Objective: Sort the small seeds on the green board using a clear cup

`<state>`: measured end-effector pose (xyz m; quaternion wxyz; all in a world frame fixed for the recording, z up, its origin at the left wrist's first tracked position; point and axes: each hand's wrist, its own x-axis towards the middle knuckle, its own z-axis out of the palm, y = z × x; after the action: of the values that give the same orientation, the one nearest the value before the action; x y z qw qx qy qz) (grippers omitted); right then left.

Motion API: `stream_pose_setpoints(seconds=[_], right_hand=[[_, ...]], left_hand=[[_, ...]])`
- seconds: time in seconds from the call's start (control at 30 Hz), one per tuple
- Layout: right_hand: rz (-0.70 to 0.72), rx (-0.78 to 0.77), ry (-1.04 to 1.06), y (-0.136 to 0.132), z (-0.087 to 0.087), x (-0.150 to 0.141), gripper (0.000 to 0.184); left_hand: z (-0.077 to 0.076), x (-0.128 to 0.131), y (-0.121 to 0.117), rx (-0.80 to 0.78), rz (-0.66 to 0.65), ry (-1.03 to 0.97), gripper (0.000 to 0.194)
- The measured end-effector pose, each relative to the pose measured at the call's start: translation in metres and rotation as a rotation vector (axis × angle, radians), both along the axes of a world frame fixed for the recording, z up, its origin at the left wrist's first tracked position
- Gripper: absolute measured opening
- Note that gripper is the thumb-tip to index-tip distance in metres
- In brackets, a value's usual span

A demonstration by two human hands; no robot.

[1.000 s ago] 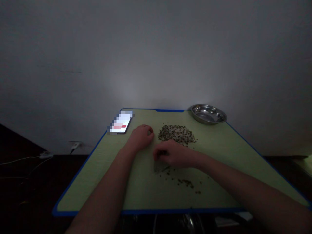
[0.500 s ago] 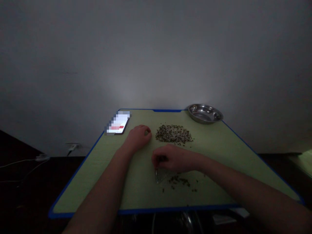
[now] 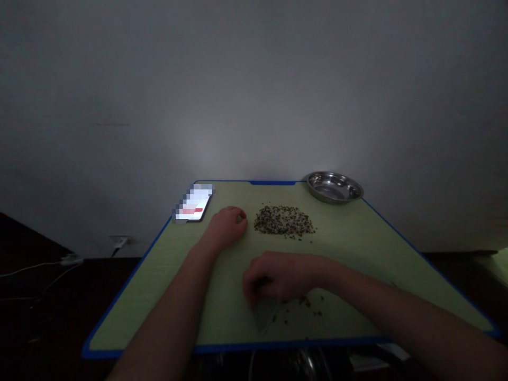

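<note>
My left hand [image 3: 228,226] rests on the table left of a pile of small dark and pale beans or seeds [image 3: 283,220]. Its fingers are curled toward the thumb, and I see nothing in them. Closer to me, my right hand [image 3: 273,276] is closed on a thin, clear, pointed plastic piece [image 3: 265,316], whose exact kind is unclear. That piece hangs below the fingers, its tip near the table's front edge. Several loose dark seeds [image 3: 305,301] lie beside it, partly hidden by the hand.
A shallow metal bowl [image 3: 334,188] stands at the table's back right corner. At the back left lies a phone [image 3: 196,203] with a lit screen. The light green table [image 3: 222,328] has a blue edge. A wall rises behind it, with a socket and cables at left.
My right hand has moved toward me with the clear plastic piece, nearer the front edge. Some loose seeds there are now covered or shifted. The left hand stays in place.
</note>
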<state>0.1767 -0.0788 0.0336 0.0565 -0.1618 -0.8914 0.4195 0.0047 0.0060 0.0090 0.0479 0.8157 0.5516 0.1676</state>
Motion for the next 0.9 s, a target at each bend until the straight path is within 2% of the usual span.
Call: stream_pose_setpoints(seconds=[0.2, 0.4, 0.6, 0.73, 0.9], right_hand=[[-0.091, -0.044, -0.035, -0.001, -0.002, 0.02, 0.023], [-0.315, -0.061, 0.052, 0.0, 0.01, 0.039, 0.018], [-0.725, 0.09, 0.067, -0.004, 0.011, 0.088, 0.013], [-0.908, 0.152, 0.001, -0.014, 0.007, 0.124, 0.028], [-0.988, 0.268, -0.052, -0.025, 0.007, 0.151, 0.023]], left_hand=[[0.002, 0.001, -0.001, -0.01, -0.006, -0.018, 0.026], [0.002, -0.001, 0.0, -0.01, -0.008, -0.026, 0.027], [0.001, -0.002, 0.001, -0.025, -0.02, -0.037, 0.027], [0.002, -0.003, 0.001, -0.035, -0.033, -0.047, 0.027], [0.003, -0.003, 0.001, -0.033, -0.03, -0.051, 0.027]])
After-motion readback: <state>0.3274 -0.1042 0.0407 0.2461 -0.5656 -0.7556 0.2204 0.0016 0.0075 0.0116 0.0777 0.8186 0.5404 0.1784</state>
